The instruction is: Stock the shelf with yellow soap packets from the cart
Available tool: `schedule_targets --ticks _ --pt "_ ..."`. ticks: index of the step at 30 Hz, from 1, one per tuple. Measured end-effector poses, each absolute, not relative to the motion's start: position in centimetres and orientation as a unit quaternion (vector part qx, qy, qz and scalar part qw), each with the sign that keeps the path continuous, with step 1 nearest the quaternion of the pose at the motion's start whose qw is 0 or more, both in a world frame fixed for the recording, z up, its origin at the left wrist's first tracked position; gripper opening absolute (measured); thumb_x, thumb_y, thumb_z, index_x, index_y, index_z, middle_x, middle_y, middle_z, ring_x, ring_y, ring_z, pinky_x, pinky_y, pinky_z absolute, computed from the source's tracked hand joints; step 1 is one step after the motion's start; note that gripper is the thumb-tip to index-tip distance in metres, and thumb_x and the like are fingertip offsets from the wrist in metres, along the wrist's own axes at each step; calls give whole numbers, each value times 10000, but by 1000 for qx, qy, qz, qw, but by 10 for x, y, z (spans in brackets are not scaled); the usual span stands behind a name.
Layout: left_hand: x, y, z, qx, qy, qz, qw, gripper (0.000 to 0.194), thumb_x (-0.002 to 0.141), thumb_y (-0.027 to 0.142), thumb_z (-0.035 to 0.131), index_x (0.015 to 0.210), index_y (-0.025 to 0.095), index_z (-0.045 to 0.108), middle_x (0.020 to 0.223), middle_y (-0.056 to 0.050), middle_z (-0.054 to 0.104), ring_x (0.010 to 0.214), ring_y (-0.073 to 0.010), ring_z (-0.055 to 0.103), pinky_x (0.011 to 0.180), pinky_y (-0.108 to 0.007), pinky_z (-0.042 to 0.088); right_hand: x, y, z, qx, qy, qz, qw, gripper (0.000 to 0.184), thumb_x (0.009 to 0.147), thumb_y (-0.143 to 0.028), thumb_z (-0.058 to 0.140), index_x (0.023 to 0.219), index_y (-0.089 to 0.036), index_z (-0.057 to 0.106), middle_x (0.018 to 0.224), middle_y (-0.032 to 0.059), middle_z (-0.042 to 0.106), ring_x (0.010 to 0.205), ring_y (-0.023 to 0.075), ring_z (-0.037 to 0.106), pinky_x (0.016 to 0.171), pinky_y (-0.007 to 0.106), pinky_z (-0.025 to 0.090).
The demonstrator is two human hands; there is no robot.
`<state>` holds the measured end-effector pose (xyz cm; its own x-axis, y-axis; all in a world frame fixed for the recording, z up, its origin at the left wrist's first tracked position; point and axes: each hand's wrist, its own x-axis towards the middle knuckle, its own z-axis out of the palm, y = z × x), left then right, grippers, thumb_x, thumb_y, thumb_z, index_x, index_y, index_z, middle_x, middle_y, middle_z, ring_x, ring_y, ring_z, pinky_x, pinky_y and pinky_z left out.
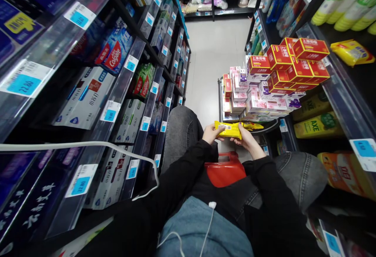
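Between my two hands is a yellow wrapped packet (230, 130), its printed label facing up. My left hand (210, 133) grips its left end with the thumb on top. My right hand (246, 139) pinches the right end. Just past my right fingers lies another yellow packet (253, 126), partly hidden. Behind it rises a stack of pink and white boxes (255, 99), with red and gold soap boxes (299, 70) piled on its right side. Below my hands, a red plastic stool or container (225, 170) shows between my legs.
Shelves of toothpaste boxes (115, 51) with price tags run along my left. On the right, shelves hold AXE bottles (319, 126) and a loose yellow packet (352, 52). A pale tiled aisle floor (213, 49) leads ahead. A white cable (117, 147) crosses the left.
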<state>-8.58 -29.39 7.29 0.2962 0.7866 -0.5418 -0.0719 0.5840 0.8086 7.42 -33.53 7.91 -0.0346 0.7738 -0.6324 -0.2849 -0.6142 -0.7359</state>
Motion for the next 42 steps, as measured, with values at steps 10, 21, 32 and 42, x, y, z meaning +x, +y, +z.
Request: schedule_targets --ticks 10,21,32,42 --pt "-86 -294 73 346 512 306 724 547 600 386 849 966 43 633 737 -97 716 506 -183 659 414 -236 532 71 -334 83 -591 -175 686 388 558 1003 -496 234 837 -94 583 455 76 577 291 87 415 311 170 266" --pt "-86 -294 74 359 523 301 712 571 660 373 818 1082 25 654 803 -119 727 548 -185 671 451 -251 549 69 -334 93 -606 -180 677 377 556 1016 -445 210 766 -108 574 450 67 571 285 77 405 313 166 273" --pt "-86 -294 73 359 522 320 704 725 675 366 812 1290 68 571 928 -117 730 545 -158 664 452 -242 555 70 -334 86 -589 -199 678 393 587 978 -564 268 805 -106 591 438 60 567 282 81 405 290 164 261" --pt "-87 -295 74 361 524 317 703 784 658 368 823 1327 73 543 987 -137 718 615 -180 685 458 -243 559 77 -332 66 -573 -213 687 393 584 957 -598 312 853 -100 597 475 63 594 294 87 440 296 167 291"
